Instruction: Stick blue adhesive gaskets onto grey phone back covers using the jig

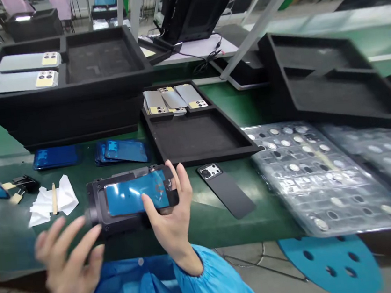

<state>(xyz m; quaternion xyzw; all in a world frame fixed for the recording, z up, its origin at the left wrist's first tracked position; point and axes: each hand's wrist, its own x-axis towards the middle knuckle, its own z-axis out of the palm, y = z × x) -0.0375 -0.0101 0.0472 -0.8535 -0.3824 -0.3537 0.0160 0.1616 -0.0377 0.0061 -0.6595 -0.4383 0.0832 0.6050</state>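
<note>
The blue-filmed panel (126,195) lies over the black fixture (97,207) on the worktop (205,232), in front of the person; its long axis runs left to right, the right end slightly farther from the body, roughly in line with the fixture's own length; the right hand (171,212) is the nearer of the two hands, gripping the panel by its right end, thumb laid on the blue face and fingers round the far edge, so that most of the panel reaches leftward from it; whether the panel's underside rests on the fixture or is held just clear, I cannot tell; the left hand (71,268) is open and blurred, fingers spread, holding nothing, at the fixture's near left corner, with the panel lying to its right and farther from the body; whether its fingertips touch the fixture is unclear; a dark phone back (231,192) lies slantwise to the right of the right hand, its camera end away from the person, well apart from both hands.
</note>
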